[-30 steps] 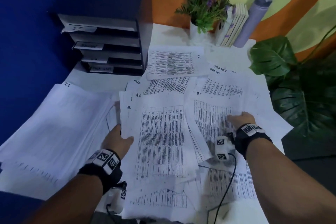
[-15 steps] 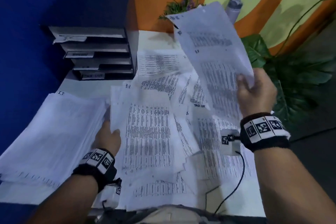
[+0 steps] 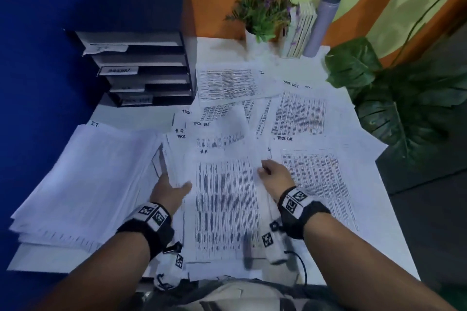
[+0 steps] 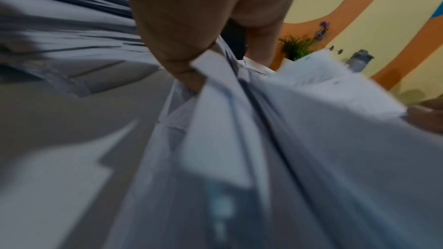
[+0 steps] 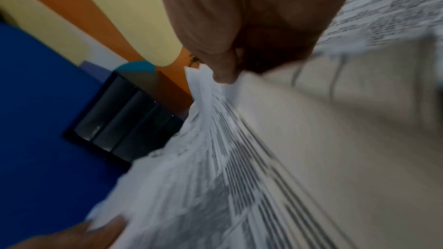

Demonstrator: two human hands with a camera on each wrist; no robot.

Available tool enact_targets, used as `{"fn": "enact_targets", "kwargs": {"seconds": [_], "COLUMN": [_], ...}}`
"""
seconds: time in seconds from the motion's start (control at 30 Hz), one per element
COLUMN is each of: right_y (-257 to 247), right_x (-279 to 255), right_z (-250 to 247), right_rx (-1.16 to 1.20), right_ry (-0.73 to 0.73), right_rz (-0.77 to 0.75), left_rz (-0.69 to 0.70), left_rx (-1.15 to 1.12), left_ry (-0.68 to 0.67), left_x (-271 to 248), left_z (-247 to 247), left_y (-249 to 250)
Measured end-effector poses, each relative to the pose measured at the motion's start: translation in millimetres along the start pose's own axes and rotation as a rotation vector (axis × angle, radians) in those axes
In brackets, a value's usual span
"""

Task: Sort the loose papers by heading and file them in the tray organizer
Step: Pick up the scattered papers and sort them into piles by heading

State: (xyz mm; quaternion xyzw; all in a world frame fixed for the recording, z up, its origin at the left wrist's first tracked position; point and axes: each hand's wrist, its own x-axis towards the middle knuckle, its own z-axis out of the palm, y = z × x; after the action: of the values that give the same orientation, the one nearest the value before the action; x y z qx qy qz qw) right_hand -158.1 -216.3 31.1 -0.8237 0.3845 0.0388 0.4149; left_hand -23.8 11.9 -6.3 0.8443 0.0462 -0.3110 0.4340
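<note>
- White printed papers [image 3: 298, 118] covered the table [image 3: 394, 247] in the head view, their headings reading "H.R." and "Task List"; a thick stack [image 3: 83, 179] headed "I.T." lay squared at the left edge.
- The black organizer [image 3: 141, 68] stood at the far left corner, four labelled trays, well apart from both hands.
- Head view: the left hand [image 3: 169, 189] held the left edge of a bundle [image 3: 227, 204] topped by an "H.R." sheet, thumb on top. The right hand [image 3: 275, 177] pinched that sheet's right edge.
- Left wrist view, blurred: the left hand's [image 4: 182, 31] fingers were curled under several sheets [image 4: 299, 139], thumb pressing down from above. The stack lay beside it.
- Right wrist view, blurred: the right hand's [image 5: 251, 26] fingertips were closed on a paper edge [image 5: 215, 139]; the organizer [image 5: 124, 120] showed beyond.
- Judgement: sorting was in hand, the "H.R." pile being gathered; nothing seen filed apart from what the trays hide.
- Next move called for releasing the sheet square on the bundle, then picking another matching heading from the loose spread. Slipping sheets were the risk.
</note>
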Motion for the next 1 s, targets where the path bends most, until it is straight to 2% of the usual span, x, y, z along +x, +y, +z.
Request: {"fn": "enact_targets", "kwargs": {"seconds": [0.07, 0.13, 0.2, 0.27, 0.37, 0.47, 0.6, 0.77, 0.9, 1.0], "right_y": [11, 17, 18, 13, 5, 6, 17, 31, 31, 21], "right_x": [14, 24, 31, 34, 33, 30, 24, 18, 8, -6], "right_z": [3, 3, 7, 15, 30, 26, -19, -89, -130, -153], "right_rx": [-0.122, -0.111, 0.022, 0.117, 0.097, 0.099, 0.134, 0.091, 0.076, 0.169], "right_ry": [0.121, 0.208, 0.147, 0.073, -0.029, -0.045, 0.206, 0.487, 0.677, 0.799], "right_rz": [0.025, 0.088, 0.151, 0.195, 0.17, 0.154, 0.13, 0.086, 0.007, -0.085], "left_rz": [0.068, 0.096, 0.058, 0.03, 0.01, 0.014, 0.07, 0.076, 0.063, 0.026], "left_rx": [0.094, 0.135, 0.144, 0.169, 0.218, 0.218, 0.143, 0.098, 0.185, 0.217], "left_ry": [0.108, 0.194, 0.186, 0.11, 0.016, 0.038, 0.152, 0.235, 0.144, 0.063], "left_x": [1, 7, 9, 8, 6, 9, 16, 18, 28, 25], "left_z": [-2, -9, -16, -18, -16, -17, -21, -17, -8, 1], "left_y": [-5, -12, -17, -22, -27, -28, -28, -17, -14, -8]}}
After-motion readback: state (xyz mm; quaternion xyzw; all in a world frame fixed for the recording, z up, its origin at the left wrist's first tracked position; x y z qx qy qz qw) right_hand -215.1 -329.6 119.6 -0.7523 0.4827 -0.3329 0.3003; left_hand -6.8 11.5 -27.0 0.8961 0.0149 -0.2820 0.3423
